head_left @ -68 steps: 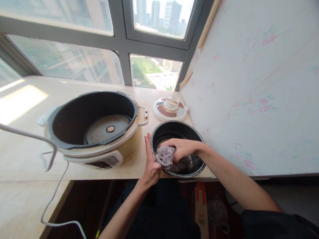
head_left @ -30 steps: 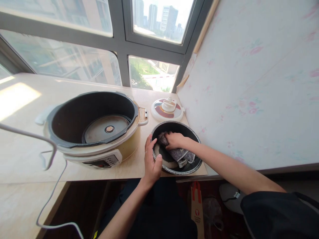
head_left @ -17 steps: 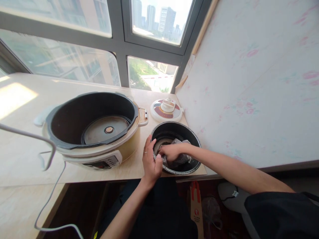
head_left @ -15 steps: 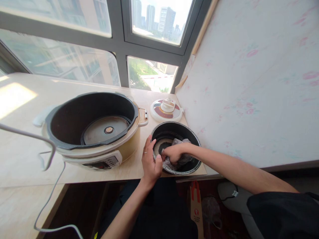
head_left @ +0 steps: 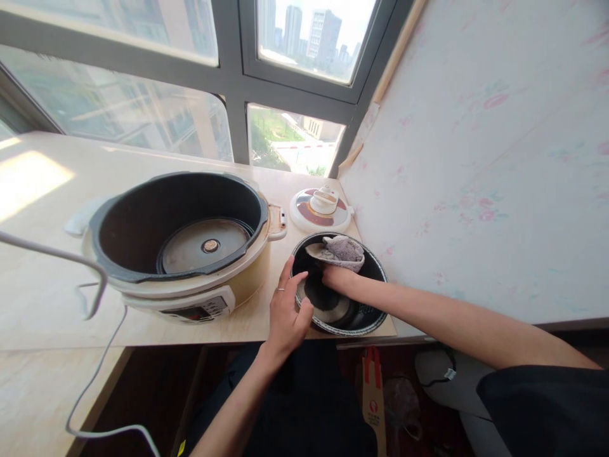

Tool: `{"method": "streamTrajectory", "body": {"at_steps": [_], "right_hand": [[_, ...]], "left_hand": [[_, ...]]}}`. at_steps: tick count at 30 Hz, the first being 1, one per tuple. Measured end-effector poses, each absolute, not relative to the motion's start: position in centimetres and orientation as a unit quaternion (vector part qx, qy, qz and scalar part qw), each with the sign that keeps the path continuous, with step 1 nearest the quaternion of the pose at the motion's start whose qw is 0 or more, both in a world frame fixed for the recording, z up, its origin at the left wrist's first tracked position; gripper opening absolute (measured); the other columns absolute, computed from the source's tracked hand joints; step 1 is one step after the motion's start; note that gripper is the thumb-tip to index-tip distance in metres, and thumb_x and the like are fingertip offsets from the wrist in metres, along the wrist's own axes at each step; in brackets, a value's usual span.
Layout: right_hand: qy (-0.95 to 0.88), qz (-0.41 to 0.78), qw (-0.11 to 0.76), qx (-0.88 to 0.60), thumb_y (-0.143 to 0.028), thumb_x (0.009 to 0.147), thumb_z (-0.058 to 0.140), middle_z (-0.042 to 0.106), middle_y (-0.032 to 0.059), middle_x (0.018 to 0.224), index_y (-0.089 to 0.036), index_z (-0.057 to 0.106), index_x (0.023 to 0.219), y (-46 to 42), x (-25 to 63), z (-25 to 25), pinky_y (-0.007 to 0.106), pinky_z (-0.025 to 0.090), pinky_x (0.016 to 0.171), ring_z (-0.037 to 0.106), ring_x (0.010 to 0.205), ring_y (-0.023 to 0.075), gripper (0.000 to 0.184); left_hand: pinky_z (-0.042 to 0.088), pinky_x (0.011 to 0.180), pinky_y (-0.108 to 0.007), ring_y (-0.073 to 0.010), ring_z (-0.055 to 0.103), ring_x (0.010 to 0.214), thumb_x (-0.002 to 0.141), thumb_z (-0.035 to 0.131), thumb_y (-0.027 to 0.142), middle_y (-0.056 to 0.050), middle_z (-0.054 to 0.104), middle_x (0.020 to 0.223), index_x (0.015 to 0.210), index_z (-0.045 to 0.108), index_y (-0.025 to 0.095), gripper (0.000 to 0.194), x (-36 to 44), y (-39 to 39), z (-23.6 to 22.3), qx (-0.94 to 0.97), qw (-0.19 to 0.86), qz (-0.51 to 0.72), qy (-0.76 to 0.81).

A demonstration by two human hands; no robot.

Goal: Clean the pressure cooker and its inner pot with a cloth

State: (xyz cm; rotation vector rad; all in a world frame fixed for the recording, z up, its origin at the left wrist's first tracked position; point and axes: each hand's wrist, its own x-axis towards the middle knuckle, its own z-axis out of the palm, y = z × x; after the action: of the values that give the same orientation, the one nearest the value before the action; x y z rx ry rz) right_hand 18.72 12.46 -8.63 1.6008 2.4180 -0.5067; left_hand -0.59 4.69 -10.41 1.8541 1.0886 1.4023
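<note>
A black inner pot (head_left: 377, 270) stands near the front edge of the tabletop. My right hand (head_left: 339, 279) reaches down inside it, gripping a greyish cloth (head_left: 341, 251) that bunches up against the far inner wall. The fingertips on that side are partly hidden. Against the pot's left rim rests my left hand (head_left: 288, 306), fingers and thumb spread, a ring on one finger. To the left is the open body of an electric pressure cooker (head_left: 247, 279), with a heating plate (head_left: 190, 251) at its bottom. Behind the pot lies the cooker's lid (head_left: 323, 209).
A grey cord (head_left: 98, 374) runs across the tabletop (head_left: 38, 279) at the left. Windows rise behind, and a flowered wall (head_left: 476, 158) stands close on the right. Below the edge are a paper bag (head_left: 373, 406) and a grey seat-like object (head_left: 438, 374).
My right hand and the cloth have swept round inside the pot; the cloth has moved from the near side to the far wall. My left hand stays at the rim.
</note>
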Motion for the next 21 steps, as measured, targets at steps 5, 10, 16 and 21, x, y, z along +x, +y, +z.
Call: {"method": "streamTrajectory", "body": {"at_steps": [5,10,16,21], "right_hand": [[0.869,-0.125,0.128,0.462,0.003,0.085,0.053,0.073,0.0129,0.117,-0.019,0.077,0.094,12.9,17.6,-7.4,0.042,0.034,0.120,0.050,0.137,0.0294,0.034],[0.893,-0.057,0.086,0.438,-0.011,0.096,0.050,0.068,0.0177,0.121,-0.017,0.075,0.103,12.9,15.9,-6.8,0.052,0.046,0.104,0.054,0.124,0.0339,0.026],[0.812,-0.214,-0.063,0.539,0.001,0.074,0.057,0.071,0.0125,0.113,-0.015,0.073,0.110,13.4,15.3,-7.3,0.034,0.050,0.091,0.065,0.104,0.0253,0.042],[0.648,-0.449,-0.201,0.582,-0.007,0.063,0.067,0.072,0.0002,0.086,-0.015,0.073,0.097,13.0,15.7,-6.3,0.029,0.050,0.077,0.065,0.084,0.0213,0.036]], "left_hand": [[0.039,0.118,-0.052,-0.0304,0.038,0.151,0.089,0.049,0.018,-0.016,0.036,0.165,0.134,0.056,0.019,0.046,-0.4,4.7,-10.7,0.693,0.284,0.524,0.406],[0.033,0.121,-0.053,-0.0307,0.031,0.155,0.096,0.047,0.025,-0.017,0.031,0.167,0.137,0.053,0.020,0.041,-0.5,4.7,-11.1,0.695,0.290,0.527,0.394],[0.028,0.123,-0.054,-0.0314,0.025,0.157,0.100,0.046,0.031,-0.017,0.027,0.168,0.142,0.048,0.021,0.042,-0.2,4.6,-11.8,0.681,0.313,0.540,0.383],[0.024,0.125,-0.054,-0.0306,0.023,0.158,0.102,0.046,0.035,-0.015,0.025,0.169,0.156,0.033,0.024,0.057,0.1,4.7,-12.5,0.668,0.313,0.561,0.376]]}}
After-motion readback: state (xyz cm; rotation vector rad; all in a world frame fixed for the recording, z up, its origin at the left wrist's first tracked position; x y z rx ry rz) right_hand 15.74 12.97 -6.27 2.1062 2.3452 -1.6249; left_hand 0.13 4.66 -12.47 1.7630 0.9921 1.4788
